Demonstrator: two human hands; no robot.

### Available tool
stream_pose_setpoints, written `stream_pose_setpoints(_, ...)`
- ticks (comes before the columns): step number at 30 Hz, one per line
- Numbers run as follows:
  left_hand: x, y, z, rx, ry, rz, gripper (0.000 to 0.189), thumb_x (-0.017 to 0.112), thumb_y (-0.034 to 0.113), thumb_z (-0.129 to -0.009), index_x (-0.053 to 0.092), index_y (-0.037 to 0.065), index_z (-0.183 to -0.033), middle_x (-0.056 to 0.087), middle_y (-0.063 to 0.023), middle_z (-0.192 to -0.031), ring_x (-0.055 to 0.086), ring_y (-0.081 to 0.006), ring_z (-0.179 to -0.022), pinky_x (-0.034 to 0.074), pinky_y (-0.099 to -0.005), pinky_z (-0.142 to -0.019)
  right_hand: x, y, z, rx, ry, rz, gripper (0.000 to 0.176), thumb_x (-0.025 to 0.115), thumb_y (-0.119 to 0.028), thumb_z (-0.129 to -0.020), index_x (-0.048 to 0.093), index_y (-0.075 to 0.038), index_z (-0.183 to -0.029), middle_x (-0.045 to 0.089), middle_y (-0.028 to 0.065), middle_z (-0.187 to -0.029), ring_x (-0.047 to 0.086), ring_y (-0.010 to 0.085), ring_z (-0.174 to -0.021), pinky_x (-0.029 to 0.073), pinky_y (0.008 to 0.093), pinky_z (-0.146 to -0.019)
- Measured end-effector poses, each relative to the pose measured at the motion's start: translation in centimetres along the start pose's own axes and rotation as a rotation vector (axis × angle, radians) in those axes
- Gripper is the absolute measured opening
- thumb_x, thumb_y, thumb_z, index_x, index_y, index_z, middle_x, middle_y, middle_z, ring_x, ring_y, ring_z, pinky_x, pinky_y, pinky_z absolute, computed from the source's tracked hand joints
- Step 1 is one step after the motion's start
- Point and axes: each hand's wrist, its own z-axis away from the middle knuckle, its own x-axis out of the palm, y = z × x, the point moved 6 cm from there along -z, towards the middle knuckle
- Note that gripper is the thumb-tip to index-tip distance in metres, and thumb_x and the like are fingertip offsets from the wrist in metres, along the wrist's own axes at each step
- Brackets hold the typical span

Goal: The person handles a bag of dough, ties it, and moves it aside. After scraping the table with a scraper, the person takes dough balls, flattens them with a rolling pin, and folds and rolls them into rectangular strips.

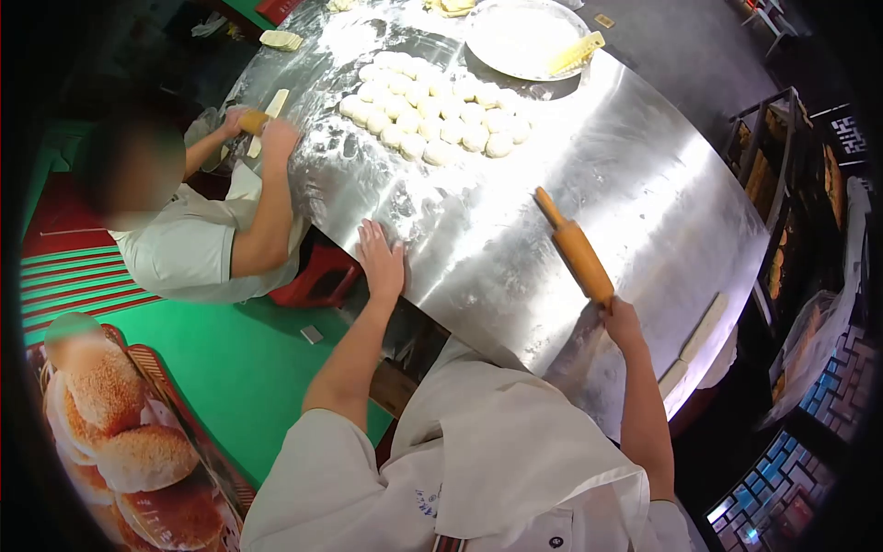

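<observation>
My right hand [623,322] grips the near handle of a wooden rolling pin [576,249], which is lifted and angled away over the floured steel table [644,184]. My left hand [380,260] lies flat, fingers spread, on the table's near left edge and holds nothing. Several rows of round dough balls [432,109] sit on the floured far part of the table, well beyond both hands.
A co-worker in white sits at the left, hands [267,129] rolling a dough strip [269,118] with another pin. A round metal tray [526,37] with a yellow scraper stands at the back. A red stool [317,276] and a bread poster [120,423] are on the green floor.
</observation>
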Motion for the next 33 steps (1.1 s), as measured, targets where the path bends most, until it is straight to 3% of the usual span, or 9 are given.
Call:
stream_pose_setpoints(1,0.2,-1.3,-1.6,-0.078,0.03,-0.119,0.07,0.058,0.029,-0.093,0.031,-0.004,-0.148,0.022,-0.0206,-0.159,0.016,-0.0339,-0.148,0.014,-0.0547,-0.118,-0.5,-0.5,0.8,0.011,-0.003,0.01,0.016,0.067,-0.011,-0.084,0.061,0.003,-0.089,0.066,0.0158,-0.068,0.067,0.0307,-0.064,0.053,0.0384,-0.06)
stream_pose_setpoints(3,1.5,1.1,-4.2,-0.037,0.017,-0.179,0.072,0.058,0.032,-0.093,0.03,-0.004,-0.148,0.02,-0.0202,-0.159,0.014,-0.0329,-0.149,0.013,-0.0565,-0.117,-0.3,0.7,3.0,0.42,-0.297,-0.17,0.019,0.073,-0.012,-0.078,0.065,0.005,-0.075,0.066,0.0159,-0.063,0.067,0.0267,-0.055,0.055,0.0365,-0.055)
stream_pose_setpoints(6,3.2,10.2,-5.5,0.233,-0.099,-0.164,0.071,0.053,0.036,-0.095,0.027,0.0,-0.151,0.018,-0.0201,-0.16,0.012,-0.0333,-0.15,0.009,-0.0556,-0.119,-0.4,0.9,3.4,0.559,-0.214,-0.275,0.018,0.075,-0.01,-0.074,0.066,0.005,-0.068,0.064,0.0124,-0.056,0.063,0.0193,-0.044,0.051,0.0322,-0.043)
stream_pose_setpoints(9,4.6,15.9,-3.9,0.514,-0.278,0.02,0.067,0.055,0.033,-0.094,0.032,0.006,-0.151,0.018,-0.0166,-0.161,0.01,-0.0319,-0.15,0.008,-0.0545,-0.119,-0.1,1.2,2.7,0.608,-0.287,-0.288,0.016,0.075,-0.01,-0.073,0.067,0.005,-0.071,0.064,0.0118,-0.058,0.064,0.0197,-0.047,0.052,0.0329,-0.043)
stream_pose_setpoints(11,4.5,16.7,-4.7,0.454,-0.279,0.259,0.063,0.061,0.026,-0.091,0.039,0.011,-0.148,0.023,-0.0136,-0.16,0.017,-0.0323,-0.149,0.008,-0.0525,-0.12,0.0,1.4,2.4,0.604,-0.292,-0.289,0.018,0.076,-0.012,-0.072,0.065,0.002,-0.07,0.063,0.0103,-0.057,0.064,0.0193,-0.047,0.05,0.0317,-0.041)
stream_pose_setpoints(15,-0.9,12.3,-10.3,0.254,0.081,0.269,0.061,0.069,0.013,-0.083,0.048,0.009,-0.14,0.046,-0.017,-0.135,0.043,-0.035,-0.127,0.032,-0.048,-0.109,0.4,2.1,2.5,0.612,-0.276,-0.29,0.019,0.077,-0.015,-0.071,0.064,-0.001,-0.069,0.062,0.0082,-0.056,0.064,0.0193,-0.047,0.048,0.0308,-0.04)
stream_pose_setpoints(21,-1.2,12.5,-15.6,0.29,-0.009,0.036,0.051,0.075,0.011,-0.078,0.051,0.001,-0.122,0.048,-0.0169,-0.125,0.051,-0.0352,-0.117,0.048,-0.0437,-0.094,-0.2,1.3,2.5,0.6,-0.269,-0.305,0.019,0.076,-0.015,-0.07,0.066,0.0,-0.069,0.062,0.0081,-0.055,0.063,0.0191,-0.046,0.047,0.031,-0.04)
stream_pose_setpoints(30,0.4,15.8,-10.5,0.306,-0.286,0.233,0.046,0.072,0.018,-0.083,0.05,0.002,-0.12,0.048,-0.0172,-0.123,0.056,-0.0368,-0.108,0.049,-0.0435,-0.089,-0.3,1.3,2.7,0.622,-0.279,-0.305,0.018,0.078,-0.008,-0.069,0.065,0.002,-0.078,0.065,0.0092,-0.062,0.065,0.019,-0.051,0.054,0.0316,-0.048)
stream_pose_setpoints(33,2.9,16.6,-10.2,0.372,-0.221,0.207,0.048,0.072,0.019,-0.082,0.051,0.006,-0.123,0.049,-0.0151,-0.121,0.056,-0.0355,-0.108,0.05,-0.0432,-0.089,-0.3,1.5,2.8,0.641,-0.253,-0.365,0.019,0.077,-0.008,-0.069,0.065,0.002,-0.079,0.065,0.0089,-0.062,0.065,0.0189,-0.051,0.054,0.0314,-0.048)
